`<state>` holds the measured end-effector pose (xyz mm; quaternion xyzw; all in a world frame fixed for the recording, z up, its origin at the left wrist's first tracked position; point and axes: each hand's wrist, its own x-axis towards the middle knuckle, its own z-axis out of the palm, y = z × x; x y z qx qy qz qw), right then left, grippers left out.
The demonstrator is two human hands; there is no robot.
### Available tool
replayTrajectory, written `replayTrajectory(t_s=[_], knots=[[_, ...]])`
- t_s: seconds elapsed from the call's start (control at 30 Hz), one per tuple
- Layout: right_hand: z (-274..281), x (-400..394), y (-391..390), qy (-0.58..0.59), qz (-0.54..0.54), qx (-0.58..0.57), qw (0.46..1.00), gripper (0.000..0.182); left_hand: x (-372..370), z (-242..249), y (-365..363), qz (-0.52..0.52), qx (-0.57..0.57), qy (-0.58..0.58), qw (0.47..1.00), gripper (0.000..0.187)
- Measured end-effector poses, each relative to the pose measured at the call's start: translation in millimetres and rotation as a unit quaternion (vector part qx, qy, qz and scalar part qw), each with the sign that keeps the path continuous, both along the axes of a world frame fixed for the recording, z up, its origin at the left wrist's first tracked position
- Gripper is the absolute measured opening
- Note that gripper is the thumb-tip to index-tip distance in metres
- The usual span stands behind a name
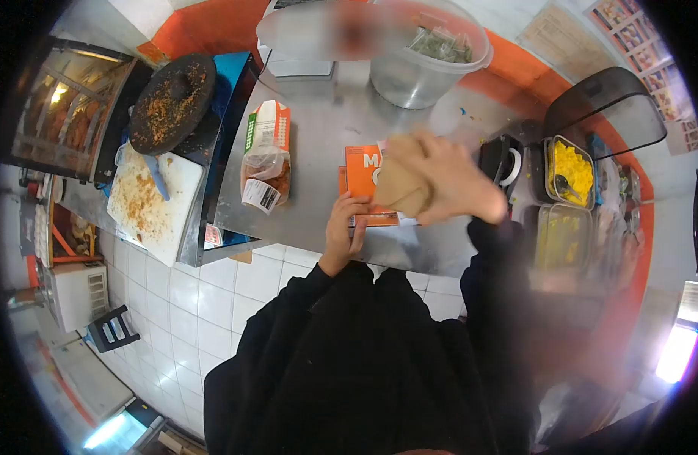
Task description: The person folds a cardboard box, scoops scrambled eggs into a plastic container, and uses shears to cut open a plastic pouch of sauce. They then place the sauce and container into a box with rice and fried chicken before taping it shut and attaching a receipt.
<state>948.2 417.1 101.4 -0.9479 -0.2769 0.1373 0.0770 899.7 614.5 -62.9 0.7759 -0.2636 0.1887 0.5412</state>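
My right hand (461, 180), slightly smeared by motion, is closed on a folded brown paper packet (400, 184). The packet is over an orange cardboard box (359, 161) with large white letters and hides much of it. At the box's near left side my left hand (346, 227) grips the edge, fingers on top and thumb lower down. Left of the box stands an open orange, white and green carton (271, 119) with reddish-brown food in it. A clear plastic cup (267, 159) and a printed label (260, 195) are at that carton.
A large clear tub (413, 91) stands at the back. Yellow food fills a container (569, 173) at the right, beside a second container (563, 235). To the left are a cutting board (155, 199) with a blue-handled knife (158, 178), a dark round block (173, 102) and a lit glass cabinet (72, 110).
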Motion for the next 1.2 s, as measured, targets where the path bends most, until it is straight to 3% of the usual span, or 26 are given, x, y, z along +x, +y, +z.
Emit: replayTrajectory(t_s=[0.07,0.1,0.13,0.17,0.2,0.27,0.3,0.33,0.37,0.43,0.5,0.57,0.63,0.67,0.73,0.83,0.9,0.97,1.03,1.2], knots=[[-7.0,-4.0,-3.8,-0.039,0.005,0.043,0.998,0.113,-0.2,-6.8,5.1,-0.025,-0.104,0.064,0.992,0.015],[-9.7,-6.1,-11.0,-0.081,0.013,0.082,0.993,0.118,0.0,-6.3,5.6,-0.026,-0.104,0.065,0.992,0.015],[-13.7,-5.6,-26.5,-0.016,-0.006,0.205,0.979,0.127,-2.2,-4.3,6.6,0.022,-0.201,0.104,0.974,0.025],[-20.8,-5.0,-45.8,-0.011,-0.032,0.291,0.956,0.118,-3.0,-3.7,7.5,0.07,-0.295,0.141,0.942,0.035],[-31.0,-2.6,-64.1,-0.01,-0.057,0.373,0.926,0.11,7.0,-11.7,17.1,0.067,-0.295,0.143,0.942,0.035],[-78.2,0.4,-89.1,0.118,-0.214,0.517,0.82,0.1,35.8,-35.1,40.2,0.115,-0.313,0.478,0.813,0.058],[-105.5,0.8,-97.5,0.286,-0.26,0.572,0.723,0.098,44.0,-32.9,35.3,0.114,-0.312,0.481,0.811,0.058],[-129.5,-0.6,-101.9,0.441,-0.295,0.605,0.594,0.096,51.8,-26.7,28.5,-0.021,-0.325,0.577,0.749,0.067],[-143.9,-2.2,-94.2,0.505,-0.215,0.646,0.53,0.091,55.9,-21.5,22.5,-0.155,-0.328,0.653,0.665,0.077],[-160.0,-7.3,-75.8,0.471,-0.259,0.636,0.554,0.084,61.3,-15.3,12.5,-0.182,-0.341,0.639,0.665,0.077],[-174.6,-13.6,-64.3,0.439,-0.311,0.668,0.514,0.078,55.7,-13.6,9.5,-0.202,-0.346,0.637,0.659,0.077],[-178.9,-16.5,-67.9,0.452,-0.316,0.666,0.503,0.074,52.3,-12.9,7.3,-0.17,-0.287,0.636,0.696,0.079],[-184.1,-25.4,-70.4,0.457,-0.326,0.667,0.489,0.07,45.5,-10.2,5.1,-0.176,-0.289,0.63,0.699,0.079],[-187.3,-31.9,-70.3,0.473,-0.332,0.675,0.459,0.067,44.0,-9.3,3.2,-0.183,-0.298,0.619,0.704,0.079],[-191.1,-54.8,-69.0,0.476,-0.349,0.692,0.415,0.063,35.0,-9.7,4.5,-0.185,-0.292,0.645,0.681,0.077],[-182.8,-87.7,-65.8,0.453,-0.372,0.684,0.434,0.062,19.6,-27.3,1.1,-0.166,-0.326,0.658,0.658,0.072],[-169.5,-114.1,-64.3,0.465,-0.362,0.715,0.377,0.062,5.7,-24.1,-3.0,-0.175,-0.303,0.667,0.658,0.071],[-163.2,-139.4,-68.0,0.389,-0.384,0.738,0.395,0.061,-3.0,-19.1,-14.4,-0.202,-0.269,0.668,0.664,0.071],[-143.4,-164.2,-83.4,0.429,-0.409,0.718,0.366,0.06,-8.0,-13.4,-27.0,-0.231,-0.229,0.664,0.673,0.07],[-126.6,-236.3,-110.5,0.294,-0.441,0.768,0.361,0.059,-24.7,-1.7,-90.3,-0.346,-0.109,0.622,0.694,0.069]])
